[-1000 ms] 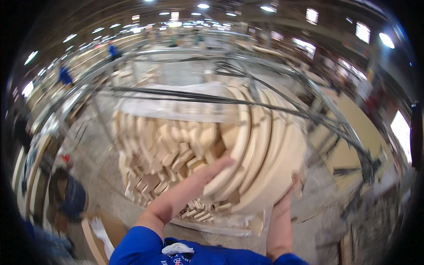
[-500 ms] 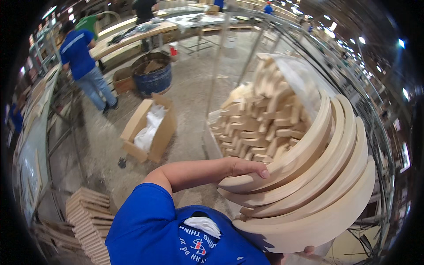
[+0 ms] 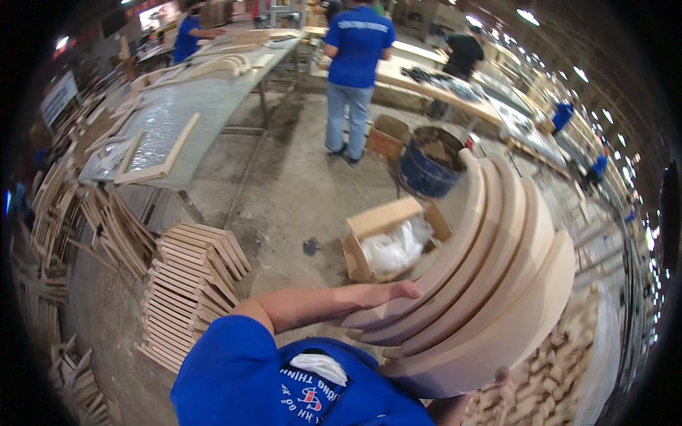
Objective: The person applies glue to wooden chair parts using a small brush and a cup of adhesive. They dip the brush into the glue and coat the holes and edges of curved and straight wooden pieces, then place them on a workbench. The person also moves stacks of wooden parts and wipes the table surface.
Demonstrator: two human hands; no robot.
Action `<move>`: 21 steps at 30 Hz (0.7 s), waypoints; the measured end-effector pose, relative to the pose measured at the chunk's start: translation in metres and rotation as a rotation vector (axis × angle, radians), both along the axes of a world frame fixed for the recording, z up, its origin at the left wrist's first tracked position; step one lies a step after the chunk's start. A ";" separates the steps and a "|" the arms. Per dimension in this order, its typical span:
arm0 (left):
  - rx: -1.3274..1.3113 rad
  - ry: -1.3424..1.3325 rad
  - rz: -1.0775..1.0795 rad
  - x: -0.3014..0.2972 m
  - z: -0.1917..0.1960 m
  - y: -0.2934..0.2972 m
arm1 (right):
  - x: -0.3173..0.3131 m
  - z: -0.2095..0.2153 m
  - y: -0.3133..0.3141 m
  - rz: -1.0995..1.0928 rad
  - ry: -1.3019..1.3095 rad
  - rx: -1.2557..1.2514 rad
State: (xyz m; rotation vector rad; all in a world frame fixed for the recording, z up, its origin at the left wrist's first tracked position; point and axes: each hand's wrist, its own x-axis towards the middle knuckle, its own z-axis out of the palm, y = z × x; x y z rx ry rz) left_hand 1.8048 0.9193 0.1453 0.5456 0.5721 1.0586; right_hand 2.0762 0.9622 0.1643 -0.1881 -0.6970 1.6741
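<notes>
Against my chest I carry a stack of curved wooden pieces (image 3: 490, 263), pale and smooth, several nested side by side. My left hand (image 3: 389, 292) is closed over the left end of the stack, thumb lying on top. Beneath the stack's lower right side, my right hand (image 3: 500, 375) shows only its fingertips, pressed against the underside; the rest of it is hidden by the wood.
A table (image 3: 206, 106) with plastic film and wooden parts stands ahead left. Piled slats (image 3: 188, 284) sit on the floor at left. Ahead are a carton of white plastic (image 3: 359, 259), a blue drum (image 3: 426, 177) and a person in blue (image 3: 359, 50). Small wooden parts (image 3: 547, 369) lie at right.
My view has turned left, so the carton, drum and person now appear farther right and the table shows fully. The stack of curved wooden pieces stays held in both hands.
</notes>
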 end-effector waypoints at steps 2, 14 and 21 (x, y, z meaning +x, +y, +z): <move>0.021 0.023 0.094 -0.043 -0.016 -0.005 | -0.058 0.002 0.022 0.122 -0.001 -0.004; 0.077 0.047 0.894 -0.311 0.003 -0.010 | -0.457 0.027 0.156 0.896 0.039 0.015; 0.010 -0.081 1.239 -0.448 -0.065 -0.028 | -0.679 0.043 0.154 1.363 0.015 0.001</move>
